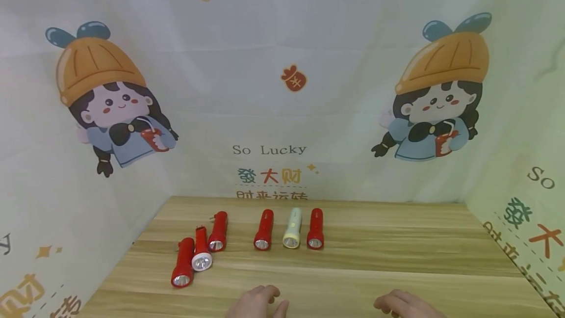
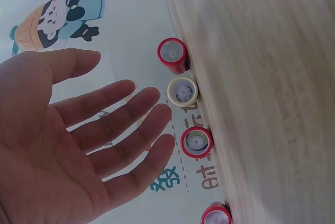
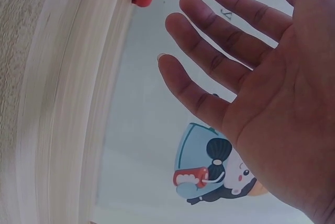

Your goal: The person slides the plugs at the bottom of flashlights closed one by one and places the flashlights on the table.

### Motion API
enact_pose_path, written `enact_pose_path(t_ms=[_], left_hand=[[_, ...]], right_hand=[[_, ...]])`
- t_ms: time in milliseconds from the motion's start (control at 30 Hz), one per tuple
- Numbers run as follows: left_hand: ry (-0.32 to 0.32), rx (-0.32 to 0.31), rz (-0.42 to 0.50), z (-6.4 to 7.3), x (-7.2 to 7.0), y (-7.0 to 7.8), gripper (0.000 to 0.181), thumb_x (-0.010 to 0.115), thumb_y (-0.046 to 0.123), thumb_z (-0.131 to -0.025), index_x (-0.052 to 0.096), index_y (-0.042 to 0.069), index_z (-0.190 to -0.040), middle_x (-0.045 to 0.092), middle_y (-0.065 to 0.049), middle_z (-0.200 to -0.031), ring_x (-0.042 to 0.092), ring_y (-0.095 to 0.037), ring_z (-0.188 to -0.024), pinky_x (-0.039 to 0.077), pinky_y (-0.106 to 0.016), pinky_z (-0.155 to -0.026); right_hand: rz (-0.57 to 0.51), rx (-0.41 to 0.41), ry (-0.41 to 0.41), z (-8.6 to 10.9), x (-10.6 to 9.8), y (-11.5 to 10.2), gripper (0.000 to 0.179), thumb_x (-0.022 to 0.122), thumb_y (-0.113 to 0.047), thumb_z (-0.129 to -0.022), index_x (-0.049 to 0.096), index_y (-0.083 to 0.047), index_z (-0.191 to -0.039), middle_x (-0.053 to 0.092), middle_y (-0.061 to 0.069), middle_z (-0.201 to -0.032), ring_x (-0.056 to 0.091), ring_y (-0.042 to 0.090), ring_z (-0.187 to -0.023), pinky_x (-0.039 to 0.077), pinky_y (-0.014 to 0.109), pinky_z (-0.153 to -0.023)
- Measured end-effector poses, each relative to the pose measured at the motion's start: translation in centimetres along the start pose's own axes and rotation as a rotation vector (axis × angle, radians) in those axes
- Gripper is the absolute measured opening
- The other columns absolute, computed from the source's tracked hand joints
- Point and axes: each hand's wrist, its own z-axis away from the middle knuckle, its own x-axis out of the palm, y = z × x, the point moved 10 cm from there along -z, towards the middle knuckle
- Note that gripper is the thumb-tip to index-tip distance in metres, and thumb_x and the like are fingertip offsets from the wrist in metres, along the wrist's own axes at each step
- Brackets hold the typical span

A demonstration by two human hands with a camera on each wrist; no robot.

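My left hand [image 1: 257, 303] is low in the head view, at the near part of the table, holding nothing; in the left wrist view its fingers are spread and relaxed. To the right, my right hand [image 1: 408, 304] is likewise free, fingers loosely extended in the right wrist view. Beyond the hands, a red flashlight [image 1: 264, 229], a pale green flashlight [image 1: 293, 227] and another red flashlight [image 1: 315, 228] lie in a row, lenses toward me. At the left lie a red flashlight [image 1: 218, 231], a red flashlight with a white head [image 1: 201, 248] and one more red flashlight [image 1: 183, 262].
The wooden table [image 1: 375, 254] carries all the flashlights. A printed cloth [image 1: 344, 112] with cartoon figures and lettering stands behind it and along both sides. The two leftmost flashlights lie close together.
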Motion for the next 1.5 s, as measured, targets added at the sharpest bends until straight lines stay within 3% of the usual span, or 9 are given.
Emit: enact_pose_path(t_ms=[267,433,600,833,933,1167,1367,1433,1500], left_hand=[[0.016,0.001,0.006,-0.3,-0.8,-1.0,0.033,0.071,0.034,-0.100,0.074,0.003,-0.111,0.074,-0.008,-0.095,0.069,-0.025,-0.082,0.059,-0.045,-0.072],[0.036,-0.120,0.028,-0.6,-2.1,-3.7,0.034,0.072,0.033,-0.100,0.073,0.002,-0.114,0.074,-0.009,-0.098,0.067,-0.024,-0.085,0.060,-0.050,-0.080],[0.157,-0.241,-0.030,-0.7,-4.5,-6.6,0.036,0.076,0.034,-0.098,0.075,0.004,-0.116,0.075,-0.007,-0.100,0.069,-0.023,-0.088,0.060,-0.050,-0.083],[0.323,-0.245,-0.151,-0.8,-9.0,-8.8,0.037,0.074,0.031,-0.096,0.076,0.000,-0.115,0.078,-0.015,-0.104,0.072,-0.029,-0.087,0.060,-0.053,-0.077],[0.377,-0.234,-0.192,-0.9,-10.8,-9.6,0.032,0.071,0.026,-0.097,0.076,-0.003,-0.111,0.075,-0.014,-0.095,0.067,-0.026,-0.080,0.058,-0.046,-0.068],[0.328,-0.357,-0.174,-1.8,-13.2,-14.0,0.038,0.062,0.028,-0.101,0.067,-0.007,-0.114,0.063,-0.018,-0.088,0.058,-0.029,-0.075,0.046,-0.038,-0.054],[0.334,-0.365,-0.221,-2.7,-14.5,-16.2,0.034,0.061,0.024,-0.098,0.064,-0.009,-0.103,0.064,-0.021,-0.084,0.061,-0.032,-0.073,0.049,-0.042,-0.055],[0.312,-0.374,-0.215,-3.0,-14.5,-16.9,0.035,0.061,0.024,-0.099,0.062,-0.010,-0.106,0.064,-0.020,-0.084,0.061,-0.032,-0.074,0.050,-0.044,-0.056],[0.286,-0.385,-0.204,-3.3,-14.3,-17.4,0.037,0.060,0.025,-0.099,0.060,-0.011,-0.108,0.064,-0.021,-0.085,0.061,-0.032,-0.074,0.051,-0.044,-0.058]], right_hand=[[-0.027,0.083,-0.064,-0.2,0.5,0.3,0.029,0.075,-0.026,-0.098,0.072,-0.002,-0.115,0.071,0.003,-0.097,0.059,-0.008,-0.090,0.054,0.020,-0.066],[-0.017,0.137,-0.062,-0.1,0.6,0.4,0.030,0.074,-0.031,-0.099,0.073,-0.005,-0.114,0.071,-0.003,-0.097,0.054,-0.012,-0.086,0.050,0.018,-0.063],[-0.005,0.122,-0.044,-0.1,0.8,0.3,0.029,0.074,-0.031,-0.099,0.074,-0.005,-0.113,0.072,-0.004,-0.096,0.054,-0.012,-0.085,0.049,0.017,-0.062],[0.020,0.093,-0.021,-0.2,0.9,0.2,0.029,0.075,-0.031,-0.098,0.074,-0.006,-0.112,0.072,-0.003,-0.096,0.055,-0.011,-0.085,0.050,0.017,-0.062],[0.030,0.083,0.001,-0.2,0.8,0.0,0.028,0.076,-0.030,-0.098,0.074,-0.006,-0.111,0.071,-0.004,-0.094,0.055,-0.012,-0.084,0.049,0.017,-0.061],[0.017,0.121,-0.021,-0.3,1.0,0.1,0.028,0.075,-0.032,-0.099,0.074,-0.007,-0.111,0.071,-0.005,-0.095,0.055,-0.012,-0.083,0.049,0.016,-0.061],[-0.013,0.155,-0.048,-0.3,1.3,0.2,0.029,0.073,-0.034,-0.100,0.074,-0.007,-0.112,0.070,-0.009,-0.095,0.056,-0.012,-0.083,0.050,0.016,-0.062],[-0.005,0.108,-0.033,-0.5,1.3,-0.1,0.029,0.074,-0.033,-0.100,0.074,-0.006,-0.111,0.071,-0.007,-0.094,0.056,-0.012,-0.084,0.050,0.016,-0.062],[0.013,0.010,0.003,-0.6,1.2,-0.9,0.030,0.076,-0.032,-0.099,0.073,-0.004,-0.111,0.072,-0.004,-0.093,0.058,-0.011,-0.084,0.051,0.015,-0.061]])
